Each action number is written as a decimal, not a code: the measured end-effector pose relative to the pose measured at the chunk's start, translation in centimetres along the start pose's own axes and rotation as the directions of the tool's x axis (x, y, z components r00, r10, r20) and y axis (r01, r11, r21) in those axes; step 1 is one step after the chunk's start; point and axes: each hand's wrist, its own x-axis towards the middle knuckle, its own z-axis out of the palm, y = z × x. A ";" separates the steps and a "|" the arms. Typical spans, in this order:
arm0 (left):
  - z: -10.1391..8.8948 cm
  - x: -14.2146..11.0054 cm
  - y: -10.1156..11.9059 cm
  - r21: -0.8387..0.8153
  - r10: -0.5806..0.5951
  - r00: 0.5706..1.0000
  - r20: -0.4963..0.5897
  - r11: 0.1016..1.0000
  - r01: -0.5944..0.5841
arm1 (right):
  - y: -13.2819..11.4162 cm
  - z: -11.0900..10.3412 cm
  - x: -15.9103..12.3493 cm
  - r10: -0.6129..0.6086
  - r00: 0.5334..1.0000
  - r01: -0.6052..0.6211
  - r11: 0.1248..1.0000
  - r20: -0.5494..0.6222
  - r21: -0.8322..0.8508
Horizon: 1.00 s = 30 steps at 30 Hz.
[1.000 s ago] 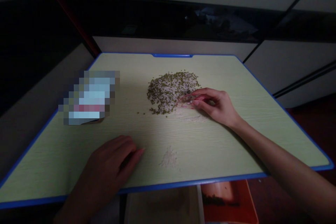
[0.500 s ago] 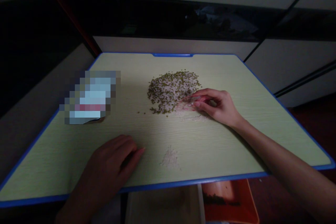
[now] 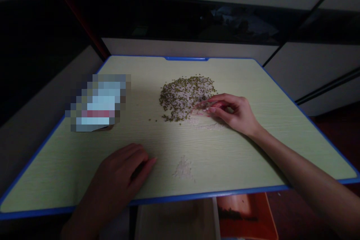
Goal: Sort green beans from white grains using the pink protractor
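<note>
A pile of mixed green beans and pale grains is spread on a light yellow-green table. At the pile's near right edge, my right hand pinches a thin, see-through pinkish plastic piece, whose exact kind I cannot make out. Pale grains lie beneath and just in front of that piece. My left hand rests on the table at the near left, fingers loosely bent, thumb apart, holding nothing visible. To its right lies a small separate heap of pale grains.
A blurred-out device with a bright screen stands at the table's left. The table has a blue rim. Below its front edge are a pale container and an orange bin with dark bits inside. Cabinet fronts rise behind.
The whole view has shifted very slightly. Both hands, the plastic piece and the heaps look nearly the same as before.
</note>
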 end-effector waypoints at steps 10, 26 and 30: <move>-0.1 -0.1 0.0 0.006 -0.004 1.000 0.003 1.000 0.004 | -0.1 -0.1 0.0 0.028 1.000 -0.028 1.000 -0.009 -0.006; -0.1 0.0 -0.1 -0.023 -0.013 1.000 0.007 1.000 0.013 | 0.0 -0.1 0.0 -0.016 0.999 0.016 1.000 0.046 0.000; -0.2 0.1 0.1 -0.020 -0.020 1.000 0.010 1.000 0.020 | 0.2 -0.2 -0.1 -0.004 0.999 0.002 0.999 0.044 0.034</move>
